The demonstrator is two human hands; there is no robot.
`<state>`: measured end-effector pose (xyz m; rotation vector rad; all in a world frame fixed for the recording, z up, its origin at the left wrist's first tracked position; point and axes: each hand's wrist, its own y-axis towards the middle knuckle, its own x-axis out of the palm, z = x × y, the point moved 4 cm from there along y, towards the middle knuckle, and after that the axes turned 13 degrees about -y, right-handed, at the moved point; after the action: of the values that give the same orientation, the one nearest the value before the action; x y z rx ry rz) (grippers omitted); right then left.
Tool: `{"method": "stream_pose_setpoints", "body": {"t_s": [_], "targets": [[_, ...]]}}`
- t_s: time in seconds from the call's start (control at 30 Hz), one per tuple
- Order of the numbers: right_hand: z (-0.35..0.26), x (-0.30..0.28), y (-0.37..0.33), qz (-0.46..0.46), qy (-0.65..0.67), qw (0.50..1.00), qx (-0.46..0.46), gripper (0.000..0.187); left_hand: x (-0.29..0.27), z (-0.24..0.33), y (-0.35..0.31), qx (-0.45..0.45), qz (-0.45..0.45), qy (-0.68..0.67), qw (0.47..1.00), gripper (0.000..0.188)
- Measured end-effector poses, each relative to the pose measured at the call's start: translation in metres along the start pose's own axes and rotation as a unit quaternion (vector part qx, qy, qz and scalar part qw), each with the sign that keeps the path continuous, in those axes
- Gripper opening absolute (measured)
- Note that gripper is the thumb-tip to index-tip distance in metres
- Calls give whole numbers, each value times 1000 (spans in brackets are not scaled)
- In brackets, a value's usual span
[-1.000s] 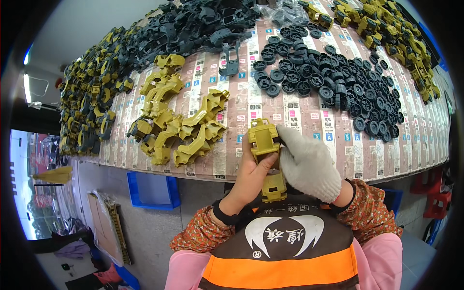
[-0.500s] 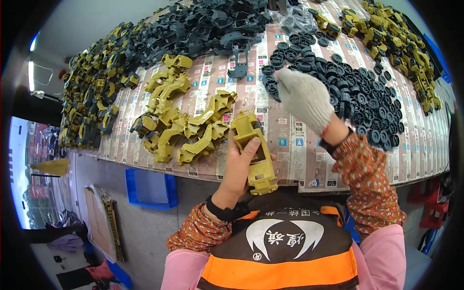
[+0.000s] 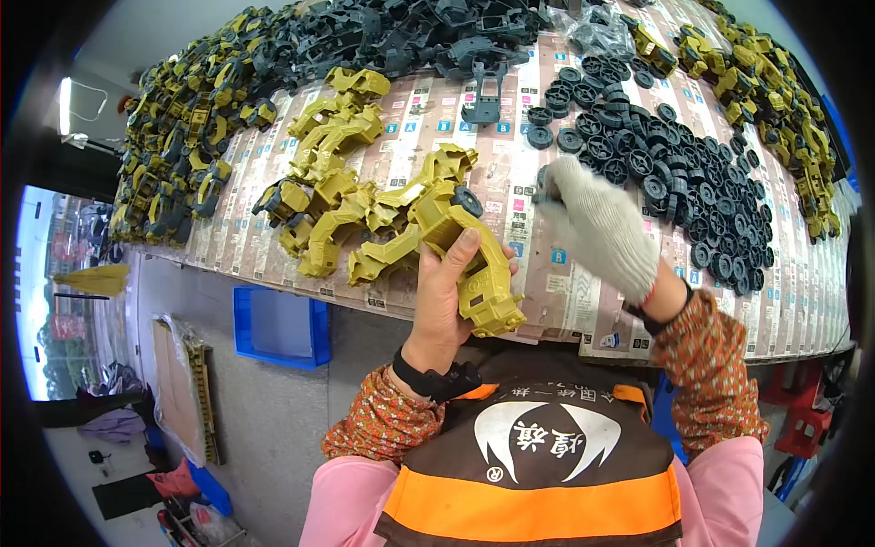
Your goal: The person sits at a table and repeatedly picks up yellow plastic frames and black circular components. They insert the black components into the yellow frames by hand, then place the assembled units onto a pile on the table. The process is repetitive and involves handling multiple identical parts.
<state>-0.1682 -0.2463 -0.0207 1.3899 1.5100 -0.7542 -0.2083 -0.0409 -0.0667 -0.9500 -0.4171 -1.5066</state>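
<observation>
My bare left hand (image 3: 444, 296) grips a yellow toy truck body (image 3: 483, 278) above the table's near edge, thumb lying along its side. One black wheel (image 3: 467, 201) shows at the body's far end. To the right, my right hand (image 3: 603, 226), in a white knit glove, pinches a dark toy wheel (image 3: 545, 187), mostly hidden by the fingers. Beyond it spreads a pile of loose black wheels (image 3: 674, 173). Several yellow body shells (image 3: 337, 223) lie heaped just left of the held body.
Dark grey plastic chassis parts (image 3: 410, 41) are heaped at the back, with one lone chassis (image 3: 483, 100) nearer. Wheeled yellow toys pile up at left (image 3: 196, 128) and right (image 3: 793, 128). A blue bin (image 3: 281, 351) stands on the floor below the table (image 3: 547, 305).
My right hand has drawn back from the wheel pile, a dark wheel at its fingertips. My left hand has turned the truck body, bringing its black wheel into sight. The whole view has shifted slightly.
</observation>
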Motion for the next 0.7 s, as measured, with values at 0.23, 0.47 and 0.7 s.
{"method": "stream_pose_setpoints", "body": {"t_s": [0.23, 0.47, 0.7], "targets": [[-30, 7, -70, -19, 251, 967, 30, 31, 6, -4, 2, 55, -1, -5, 998, 39], [-42, -7, -90, -30, 259, 964, 43, 35, 13, -5, -1, 125, -8, 51, 991, 42], [-48, -1, -102, -69, 250, 964, 56, 36, 18, -10, -5, 213, -46, 100, 971, 53]]}}
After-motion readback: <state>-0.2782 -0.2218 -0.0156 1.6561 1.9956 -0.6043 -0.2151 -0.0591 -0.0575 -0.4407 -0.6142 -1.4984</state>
